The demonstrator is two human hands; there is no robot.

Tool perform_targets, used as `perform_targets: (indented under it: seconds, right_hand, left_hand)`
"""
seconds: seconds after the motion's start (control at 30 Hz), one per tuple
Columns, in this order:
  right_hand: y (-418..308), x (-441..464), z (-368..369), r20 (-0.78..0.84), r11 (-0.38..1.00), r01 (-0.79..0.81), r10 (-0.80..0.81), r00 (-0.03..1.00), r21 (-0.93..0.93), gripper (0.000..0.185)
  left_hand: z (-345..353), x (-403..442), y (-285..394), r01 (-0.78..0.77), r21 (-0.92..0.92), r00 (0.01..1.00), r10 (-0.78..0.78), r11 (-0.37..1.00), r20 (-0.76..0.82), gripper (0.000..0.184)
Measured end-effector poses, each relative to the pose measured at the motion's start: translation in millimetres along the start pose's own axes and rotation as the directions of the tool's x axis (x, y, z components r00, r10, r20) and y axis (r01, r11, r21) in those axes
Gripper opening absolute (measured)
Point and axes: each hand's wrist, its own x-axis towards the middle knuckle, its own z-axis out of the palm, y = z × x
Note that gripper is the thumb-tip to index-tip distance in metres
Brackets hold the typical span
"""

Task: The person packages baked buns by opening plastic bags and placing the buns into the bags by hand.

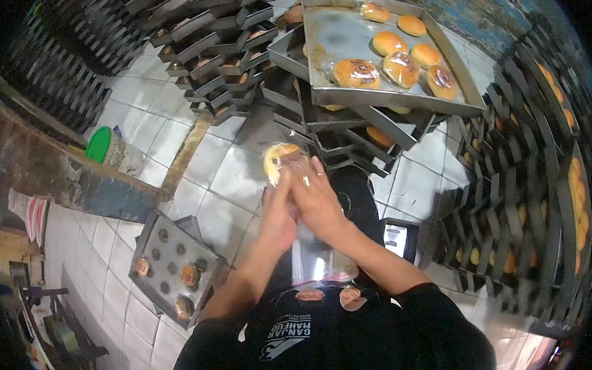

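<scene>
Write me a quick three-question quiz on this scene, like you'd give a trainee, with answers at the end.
1. True or false: the left hand and the right hand are together at a bun in clear plastic.
2. The bucket has a lid of which colour? A) red B) green C) black
3. Which shows more buns: the upper-right top tray or the lower-left tray?

Key: 1. True; 2. B; 3. the upper-right top tray.
</scene>
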Motion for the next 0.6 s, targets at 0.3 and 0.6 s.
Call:
perform_targets:
  seconds: [0.3,0.6]
  right_hand:
    - [7,46,-38,0.123,0.985,0.039,-0.060,0.991,0.167,0.040]
    - [-41,-6,-62,0.422,0.079,-0.469,-0.582,0.695,0.880,0.014]
  left_hand:
    - [0,60,-6,-0.087,-0.349,0.996,0.083,0.933,-0.027,0.059]
    - [-50,92,3,0.101,-0.488,0.991,-0.042,0.867,0.131,0.065]
